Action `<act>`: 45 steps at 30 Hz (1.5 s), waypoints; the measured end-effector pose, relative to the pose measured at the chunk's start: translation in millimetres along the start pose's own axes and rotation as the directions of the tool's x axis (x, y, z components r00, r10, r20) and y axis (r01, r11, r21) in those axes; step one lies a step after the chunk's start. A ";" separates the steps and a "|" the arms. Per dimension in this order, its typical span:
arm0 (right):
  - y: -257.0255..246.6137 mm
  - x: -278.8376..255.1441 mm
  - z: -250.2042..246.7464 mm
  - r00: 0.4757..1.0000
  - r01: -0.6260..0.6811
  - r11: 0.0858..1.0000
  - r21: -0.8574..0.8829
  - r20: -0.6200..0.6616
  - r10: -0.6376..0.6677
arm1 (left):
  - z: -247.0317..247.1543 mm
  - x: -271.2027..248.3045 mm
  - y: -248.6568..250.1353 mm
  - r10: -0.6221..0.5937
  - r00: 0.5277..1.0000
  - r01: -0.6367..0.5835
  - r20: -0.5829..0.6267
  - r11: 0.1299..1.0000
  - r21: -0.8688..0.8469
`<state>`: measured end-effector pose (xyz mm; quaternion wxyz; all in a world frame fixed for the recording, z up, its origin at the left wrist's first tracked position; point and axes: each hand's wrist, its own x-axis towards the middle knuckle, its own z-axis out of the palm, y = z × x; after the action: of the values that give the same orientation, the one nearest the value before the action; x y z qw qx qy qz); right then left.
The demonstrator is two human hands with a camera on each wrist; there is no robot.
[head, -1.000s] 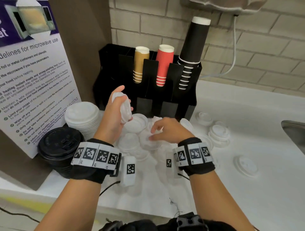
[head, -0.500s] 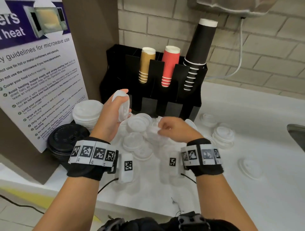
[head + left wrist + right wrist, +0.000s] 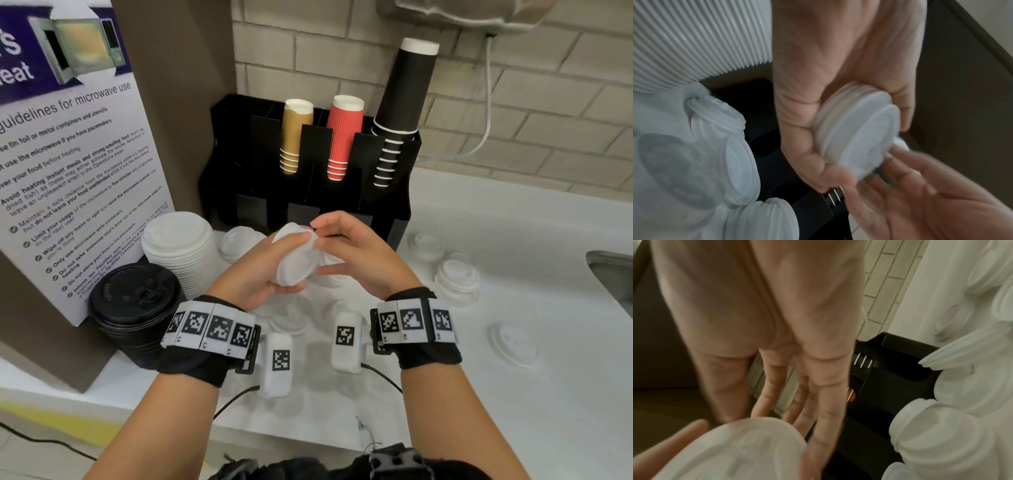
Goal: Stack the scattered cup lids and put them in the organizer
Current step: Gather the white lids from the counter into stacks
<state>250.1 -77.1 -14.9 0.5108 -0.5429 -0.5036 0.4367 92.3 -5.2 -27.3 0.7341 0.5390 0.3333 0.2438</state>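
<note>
My left hand [image 3: 274, 265] grips a small stack of translucent white cup lids [image 3: 296, 257], tilted on edge in front of the black organizer [image 3: 236, 154]. My right hand [image 3: 342, 248] meets the stack from the right. Its fingers [image 3: 824, 394] lie straight along the outermost lid [image 3: 731, 451], thumb near the top rim. In the left wrist view the stacked lids [image 3: 857, 138] sit between my left thumb and fingers. More loose lids lie on the white counter: two [image 3: 426, 245] [image 3: 457, 279] to the right, one [image 3: 512, 342] further out, and several beneath my hands.
A tall stack of white lids [image 3: 181, 246] and a stack of black lids [image 3: 135, 301] stand at the left by a microwave notice board [image 3: 68, 154]. Gold, red and black cup stacks fill the organizer's top. A sink edge [image 3: 609, 274] shows at the far right.
My right hand lifted a lid from the counter pile and brought it against the stack in my left hand. The left hand tilted the stack towards the right.
</note>
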 end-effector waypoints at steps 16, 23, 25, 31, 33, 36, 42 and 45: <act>9.2 7.5 20.9 0.971 0.219 0.936 -0.275 -0.029 -0.236 | 2.3 1.4 2.5 0.004 1.000 -0.005 -0.004 0.998 -0.062; 15.7 32.2 23.4 0.998 0.028 0.902 -0.431 -0.032 -0.046 | -12.2 7.1 19.8 0.155 0.960 -0.139 -0.231 0.987 0.082; 21.9 43.4 29.1 0.994 -0.052 0.742 -0.669 0.038 0.104 | -19.2 6.9 27.9 0.205 0.947 -0.174 -0.249 0.975 0.139; 42.7 55.2 71.9 0.906 0.041 0.339 -0.940 0.178 0.384 | -21.6 3.5 31.6 0.215 0.943 -0.168 -0.253 0.967 0.192; 44.8 56.4 78.7 0.902 0.064 0.300 -0.952 0.184 0.391 | -22.9 3.2 28.8 0.215 0.942 -0.165 -0.259 0.966 0.200; 43.9 57.0 76.4 0.906 0.046 0.364 -0.930 0.193 0.378 | -24.0 2.3 26.6 0.203 0.938 -0.158 -0.281 0.972 0.175; 49.3 56.2 71.6 0.904 0.071 0.423 -0.903 0.237 0.355 | -23.3 7.5 21.3 0.204 0.926 -0.183 -0.317 0.979 0.092; 42.9 57.2 58.7 0.936 0.004 0.554 -0.832 0.199 0.292 | -23.7 6.5 20.8 0.185 0.923 -0.179 -0.336 0.983 0.048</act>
<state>202.7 -12.3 -60.9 0.0743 -0.6804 -0.6759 0.2733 78.8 20.6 -13.7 0.6355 0.5234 0.4054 0.3973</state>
